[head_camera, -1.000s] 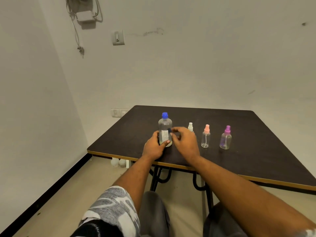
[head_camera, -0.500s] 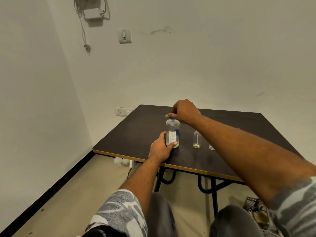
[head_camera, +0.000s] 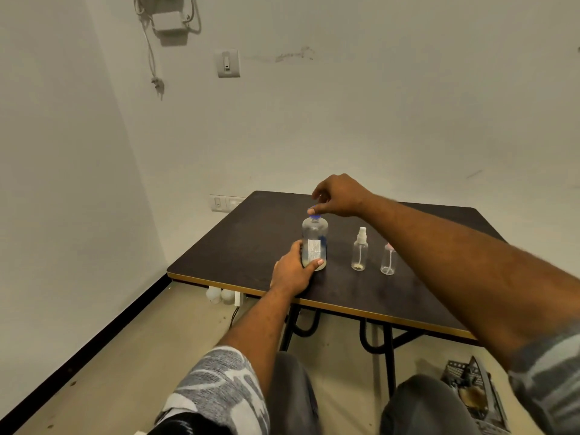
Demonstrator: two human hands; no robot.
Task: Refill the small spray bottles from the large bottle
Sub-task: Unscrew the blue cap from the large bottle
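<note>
- The large bottle (head_camera: 314, 243) stands upright on the dark worktop (head_camera: 251, 240), a little left of frame centre and near the front edge. It is clear, carries a white label, and appears nearly empty, with only a pale layer at its base.
- The blue cap (head_camera: 314, 216) is seated on the neck. Judgement: the step in hand is opening the large bottle; no pouring has begun.
- The left hand (head_camera: 293, 271) is wrapped around the lower body of the large bottle, thumb across the front near the base, bracing it against the worktop.
- The right hand (head_camera: 340, 196) hovers directly above the cap, fingers curled loosely downward; a fingertip (head_camera: 311, 211) sits just over the cap. Whether it touches cannot be told. It holds nothing.
- Right of the large bottle, near but apart from it, stands a small spray bottle with a white nozzle (head_camera: 359, 251), upright, sprayer fitted, a trace of liquid at the bottom.
- Further right stands a second small spray bottle with a pink top (head_camera: 388, 259), partly hidden behind the right forearm. Any bottle beyond it is hidden.
- Judgement: the next move calls for the right hand to close on the cap and twist it off while the left hand resists rotation. The small sprayers must also come off before filling.
- Risk, as judged: the narrow necks invite spillage.
</note>
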